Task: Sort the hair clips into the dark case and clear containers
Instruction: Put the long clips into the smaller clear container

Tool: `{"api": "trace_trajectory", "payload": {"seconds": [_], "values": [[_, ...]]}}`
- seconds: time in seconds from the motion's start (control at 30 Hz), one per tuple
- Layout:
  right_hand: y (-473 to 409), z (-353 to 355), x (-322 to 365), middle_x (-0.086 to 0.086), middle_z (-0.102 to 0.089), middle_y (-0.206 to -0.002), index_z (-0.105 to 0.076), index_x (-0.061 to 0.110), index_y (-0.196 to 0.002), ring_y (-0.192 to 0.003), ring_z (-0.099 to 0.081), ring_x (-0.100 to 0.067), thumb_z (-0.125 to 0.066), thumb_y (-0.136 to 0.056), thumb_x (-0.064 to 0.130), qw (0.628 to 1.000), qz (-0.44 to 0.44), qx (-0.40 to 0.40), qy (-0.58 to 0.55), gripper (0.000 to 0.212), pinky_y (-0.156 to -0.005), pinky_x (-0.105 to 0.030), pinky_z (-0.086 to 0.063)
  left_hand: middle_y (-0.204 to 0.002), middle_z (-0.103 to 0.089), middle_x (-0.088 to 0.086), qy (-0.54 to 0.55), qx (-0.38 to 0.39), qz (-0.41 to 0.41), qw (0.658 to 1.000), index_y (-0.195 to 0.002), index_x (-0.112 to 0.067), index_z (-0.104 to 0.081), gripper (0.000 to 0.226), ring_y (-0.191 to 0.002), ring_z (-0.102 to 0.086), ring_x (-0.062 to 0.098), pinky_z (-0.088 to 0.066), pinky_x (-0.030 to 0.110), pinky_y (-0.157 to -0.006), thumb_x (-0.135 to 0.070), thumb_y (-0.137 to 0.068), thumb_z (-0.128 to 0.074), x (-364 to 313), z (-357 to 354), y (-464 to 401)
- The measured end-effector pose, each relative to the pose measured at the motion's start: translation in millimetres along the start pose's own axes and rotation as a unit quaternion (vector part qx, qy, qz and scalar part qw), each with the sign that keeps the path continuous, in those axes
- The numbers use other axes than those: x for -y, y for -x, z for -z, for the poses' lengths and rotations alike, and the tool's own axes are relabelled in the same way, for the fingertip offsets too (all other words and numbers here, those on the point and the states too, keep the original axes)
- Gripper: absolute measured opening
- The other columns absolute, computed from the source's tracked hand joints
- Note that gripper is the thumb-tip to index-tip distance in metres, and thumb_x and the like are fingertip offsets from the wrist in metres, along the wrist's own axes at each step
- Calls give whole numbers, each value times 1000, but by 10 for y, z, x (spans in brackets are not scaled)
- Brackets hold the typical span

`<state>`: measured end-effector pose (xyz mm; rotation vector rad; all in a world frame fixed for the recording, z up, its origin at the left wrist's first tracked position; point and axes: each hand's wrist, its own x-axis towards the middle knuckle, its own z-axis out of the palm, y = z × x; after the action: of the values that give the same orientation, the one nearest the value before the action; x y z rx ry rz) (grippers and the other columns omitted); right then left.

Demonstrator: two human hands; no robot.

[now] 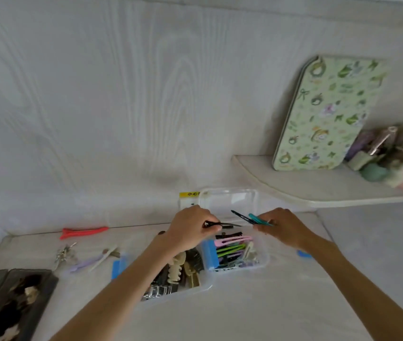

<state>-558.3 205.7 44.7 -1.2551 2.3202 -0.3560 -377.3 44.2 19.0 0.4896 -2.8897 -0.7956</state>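
Observation:
My left hand [191, 228] pinches a black hair clip [225, 225] over the right clear container [264, 257], which holds pink, green and purple clips [232, 244]. My right hand [281, 227] grips a teal clip [259, 219] and a dark blue clip [241, 215] above the same container. The left clear container [205, 287], partly under my left forearm, holds cream and dark claw clips [177, 269]. The dark case [45, 289] lies open at the lower left with clips inside.
A red clip [83, 232], a metal clip [65, 253] and a lilac clip [89, 260] lie loose on the table. A raised shelf [293, 190] at right carries a green patterned tin [323, 114] and a pile of clips [387, 156].

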Motion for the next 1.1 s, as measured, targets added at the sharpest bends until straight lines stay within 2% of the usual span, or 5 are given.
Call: {"api": "trace_trajectory", "payload": {"seconds": [0.2,0.43,0.7,0.9,1.1], "values": [[193,-19,-542,3,-65,-79,-69,27,-107,-53,-49,-1,-60,-88,37,998,-53,-22,-17,24,-49,-17,-33,-108,-66,3,-149,65,5,987,-115,-24,-63,26,-102,-53,24,-33,33,-83,-33,-94,-50,-454,-696,-360],[-19,-280,-445,-1,-71,-93,-71,25,-100,-82,-64,-16,-58,-89,39,997,42,33,63,22,-70,-31,-45,-122,-58,5,-273,98,2,957,-126,-14,-51,44,-115,-49,25,-33,37,-99,-44,-94,-43,-320,-771,-205],[-326,-679,-37,3,-57,-122,-56,28,-124,-115,-52,-17,-61,-86,38,989,87,55,102,39,-87,-26,-39,-123,-56,-2,-195,60,95,974,-125,-19,-51,49,-116,-49,16,-32,32,-103,-54,-91,-42,26,-402,206],[-315,-549,171,8,-62,-107,-65,28,-110,-100,-58,-9,-63,-86,28,991,120,15,55,24,-74,-18,-39,-126,-57,-11,-81,-53,82,992,-124,-28,-53,35,-120,-48,8,-31,25,-103,-43,-94,-43,248,-240,409],[-426,-727,1066,14,-61,-100,-65,33,-107,-94,-55,-6,-55,-91,25,980,197,35,-14,20,-86,-26,-44,-117,-64,-4,-54,-174,278,943,-114,-22,-62,27,-109,-58,16,-45,34,-95,-13,-92,-49,1119,173,1274]]}}
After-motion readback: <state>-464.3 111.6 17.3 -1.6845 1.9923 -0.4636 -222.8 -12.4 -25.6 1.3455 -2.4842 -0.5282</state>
